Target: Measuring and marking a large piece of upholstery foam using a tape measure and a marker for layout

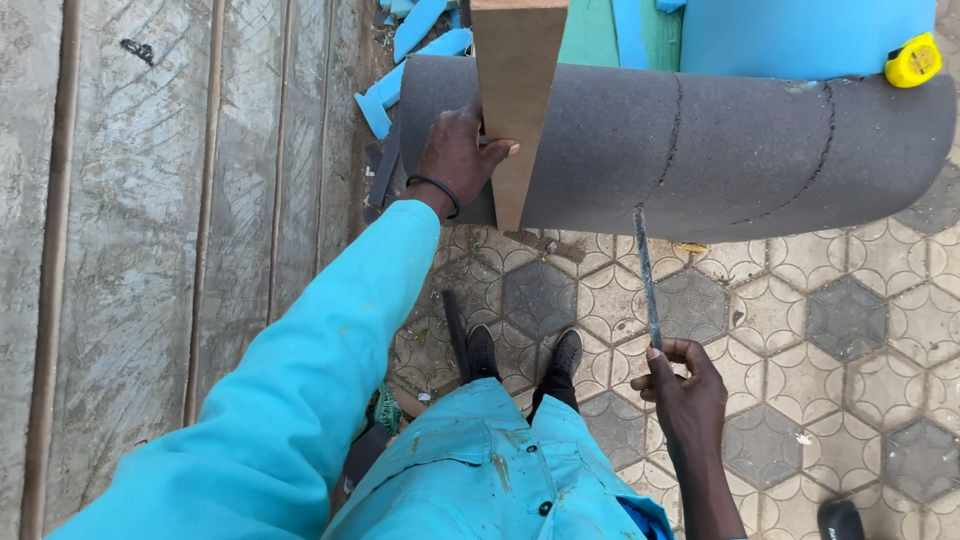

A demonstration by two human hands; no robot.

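While the left hand (460, 155) at 11 o'clock presses a wooden board (515, 100) edge-on against the grey foam sheet (700, 150), the right hand (685, 390) at 5 o'clock holds a long thin blade (647, 275) pointed up toward 12. Left fingers: spread and clamped on the board's left face, thumb on its near edge. Right fingers: clenched round the blade's lower end. The foam sheet runs across the top of view from 12 to 2 o'clock, its near edge curling down over the hexagon-paved floor (850, 320). Two dark lines cross it; the blade tip meets the near edge at the foot of the left line. Judgement: a cut along that line is in hand, at its very start. The next move calls for a steady blade angle along the line and firm pressure from the left hand so the foam does not shift. A yellow tape measure (912, 60) sits at 2 o'clock against a blue foam block (800, 35); blue offcuts (400, 80) lie at 11.
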